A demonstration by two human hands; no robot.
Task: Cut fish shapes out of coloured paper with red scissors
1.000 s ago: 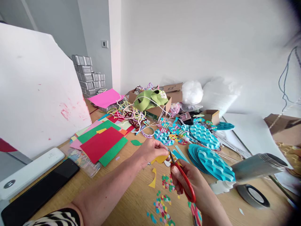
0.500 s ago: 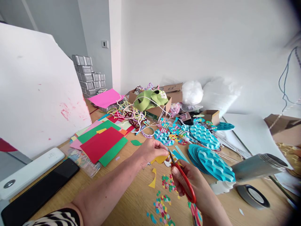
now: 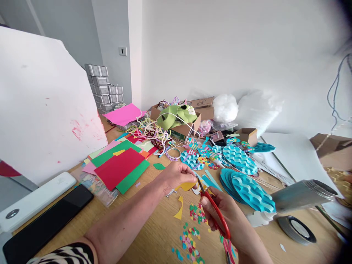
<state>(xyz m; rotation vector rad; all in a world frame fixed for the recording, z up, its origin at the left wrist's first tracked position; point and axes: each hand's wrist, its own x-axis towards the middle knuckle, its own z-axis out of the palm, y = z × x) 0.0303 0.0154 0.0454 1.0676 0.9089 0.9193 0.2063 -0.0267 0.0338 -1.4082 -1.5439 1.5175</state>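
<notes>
My left hand (image 3: pixel 173 176) pinches a small piece of yellow paper (image 3: pixel 188 185) just above the wooden table (image 3: pixel 154 234). My right hand (image 3: pixel 229 216) grips red-handled scissors (image 3: pixel 214 209), and the blade tips meet the edge of the yellow paper. A yellow offcut (image 3: pixel 180 208) lies on the table below my left hand. Small coloured paper dots (image 3: pixel 192 238) are scattered beneath both hands.
Red, green and pink paper sheets (image 3: pixel 119 165) lie at the left, with a black phone (image 3: pixel 45 223) and white device (image 3: pixel 33 201) nearer. Blue wavy paper shapes (image 3: pixel 249 189), a metal cylinder (image 3: pixel 301 194), a tape roll (image 3: pixel 297 229) and a glue bottle (image 3: pixel 257 218) sit right. Cardboard boxes (image 3: pixel 181 124) stand behind.
</notes>
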